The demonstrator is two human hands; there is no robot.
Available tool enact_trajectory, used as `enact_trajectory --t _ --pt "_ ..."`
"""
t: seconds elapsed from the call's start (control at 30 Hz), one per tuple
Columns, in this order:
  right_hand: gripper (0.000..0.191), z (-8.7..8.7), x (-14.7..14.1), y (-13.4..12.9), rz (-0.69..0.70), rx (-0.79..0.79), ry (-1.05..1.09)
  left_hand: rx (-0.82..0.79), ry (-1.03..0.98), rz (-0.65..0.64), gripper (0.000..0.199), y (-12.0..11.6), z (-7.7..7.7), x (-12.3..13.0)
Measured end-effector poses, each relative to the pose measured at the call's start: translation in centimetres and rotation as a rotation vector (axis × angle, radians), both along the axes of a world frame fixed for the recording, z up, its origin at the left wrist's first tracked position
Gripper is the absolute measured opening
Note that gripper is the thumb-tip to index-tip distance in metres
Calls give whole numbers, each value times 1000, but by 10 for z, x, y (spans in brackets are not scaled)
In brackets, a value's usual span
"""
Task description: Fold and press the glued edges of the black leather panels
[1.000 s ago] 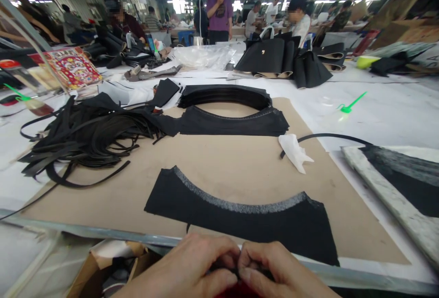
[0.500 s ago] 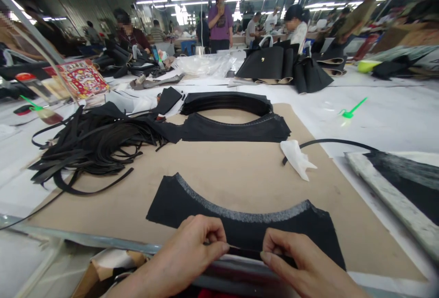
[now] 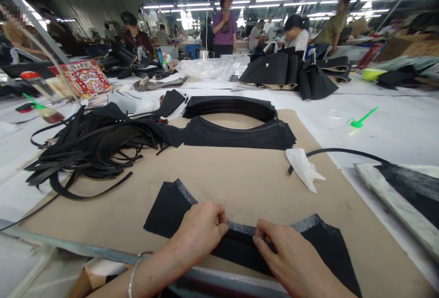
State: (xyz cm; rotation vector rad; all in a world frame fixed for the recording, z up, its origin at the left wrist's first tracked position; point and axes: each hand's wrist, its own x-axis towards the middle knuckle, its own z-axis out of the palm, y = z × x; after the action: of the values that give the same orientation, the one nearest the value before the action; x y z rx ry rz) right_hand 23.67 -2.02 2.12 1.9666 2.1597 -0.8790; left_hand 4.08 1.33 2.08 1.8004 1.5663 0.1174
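Left grip (image 3: 206, 225) and right grip (image 3: 283, 246) tight on a dark strip (image 3: 242, 235) over a black panel (image 3: 167, 211) with concave, speckled grey edge (image 3: 306, 224)

Black panel (image 3: 236, 252) with speckled grey edge (image 3: 242, 228), plain tan sheet (image 3: 226, 170).

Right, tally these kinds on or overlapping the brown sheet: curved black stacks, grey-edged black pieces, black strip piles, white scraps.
Curved black stacks: 2
Grey-edged black piece: 1
Black strip pile: 1
White scrap: 1
Total: 5
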Motion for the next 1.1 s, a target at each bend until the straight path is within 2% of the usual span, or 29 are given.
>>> enact_trajectory --t 0.23,0.7,1.1 --pt "29 -6 -2 3 -16 -10 -16 -17 19 10 16 2 -5 1" --pt "26 -14 -1 6 -37 26 -45 -43 73 26 9 4 -2 5" --pt "24 -9 -2 7 -59 11 -46 -42 106 30 7 7 -2 10"
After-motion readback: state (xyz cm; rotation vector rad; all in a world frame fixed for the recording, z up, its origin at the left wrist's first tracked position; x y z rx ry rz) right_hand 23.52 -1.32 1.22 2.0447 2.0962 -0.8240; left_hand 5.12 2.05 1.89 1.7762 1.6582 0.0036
